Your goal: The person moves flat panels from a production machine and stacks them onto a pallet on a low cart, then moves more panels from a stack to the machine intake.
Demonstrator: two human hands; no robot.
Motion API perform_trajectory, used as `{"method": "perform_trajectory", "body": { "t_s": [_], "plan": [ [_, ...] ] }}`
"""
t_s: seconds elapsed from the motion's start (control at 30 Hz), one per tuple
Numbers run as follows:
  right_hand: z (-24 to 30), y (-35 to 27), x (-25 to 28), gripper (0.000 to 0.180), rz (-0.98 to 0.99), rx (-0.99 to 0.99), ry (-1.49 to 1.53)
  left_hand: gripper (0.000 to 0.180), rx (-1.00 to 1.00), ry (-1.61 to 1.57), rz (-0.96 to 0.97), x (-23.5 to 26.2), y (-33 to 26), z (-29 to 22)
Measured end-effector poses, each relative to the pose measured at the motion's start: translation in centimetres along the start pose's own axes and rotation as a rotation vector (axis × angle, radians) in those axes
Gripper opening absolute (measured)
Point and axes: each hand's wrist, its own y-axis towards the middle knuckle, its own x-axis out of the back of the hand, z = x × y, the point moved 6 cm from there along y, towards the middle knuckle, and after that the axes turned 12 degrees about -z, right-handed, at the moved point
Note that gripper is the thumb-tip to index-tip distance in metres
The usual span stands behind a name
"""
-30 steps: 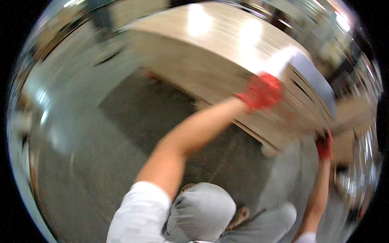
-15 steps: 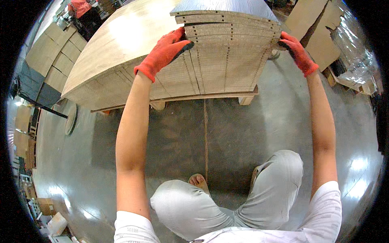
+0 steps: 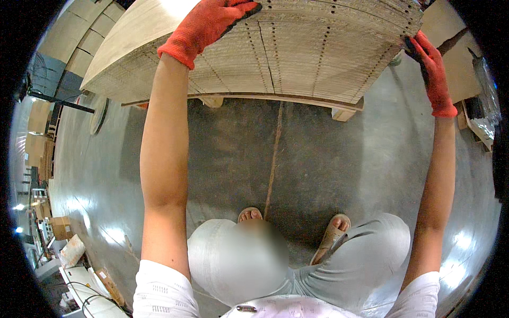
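Wood-grain boards (image 3: pixel 297 58) lie in a tall stack in front of me, with rows of dark holes along their edges. My left hand (image 3: pixel 209 29), in a red glove with dark fingertips, is closed on the left edge of the upper boards; its fingertips are partly out of view at the top. My right hand (image 3: pixel 432 74), gloved the same way, has its fingers pressed against the right-hand corner of these boards. The top of this stack is cut off by the picture's upper edge. Adjoining it on the left is a wider board stack (image 3: pixel 124 63).
The stacks rest on a pallet (image 3: pixel 344 114). A stand with a round base (image 3: pixel 99 114) and a black bar is at left. Cardboard (image 3: pixel 461 69) leans at the right beside plastic-wrapped goods. Cartons (image 3: pixel 61 228) and cables lie at the lower left, on the grey floor.
The view has shifted, so the stack now sits higher and larger in the picture and its top has gone out of sight. Both hands remain at its sides.
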Motion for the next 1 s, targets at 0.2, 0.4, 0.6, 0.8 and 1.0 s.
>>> {"method": "perform_trajectory", "body": {
  "t_s": [0.2,0.4,0.6,0.8,1.0],
  "plan": [
    [-0.4,0.1,0.4,0.039,-0.034,-0.186,0.044,0.039,-0.120,0.076,-0.018,-0.2,0.5,1.1],
    [3.3,2.6,-1.5,0.035,0.004,-0.313,0.032,0.044,-0.142,-0.126,-0.107,0.9,0.1,0.6],
    [5.1,4.3,1.2,0.044,-0.339,-0.151,0.446,0.086,0.147,-1.055,-0.424,2.3,3.8,2.2],
    [4.3,5.5,-2.7,0.047,-0.488,0.129,0.335,0.067,-0.001,-1.224,-0.490,-0.6,5.4,-0.7],
    [1.5,6.4,-2.7,0.048,-0.671,0.080,-0.345,0.053,-0.177,-0.914,-0.691,-2.0,3.2,-3.0]
  ]
}}
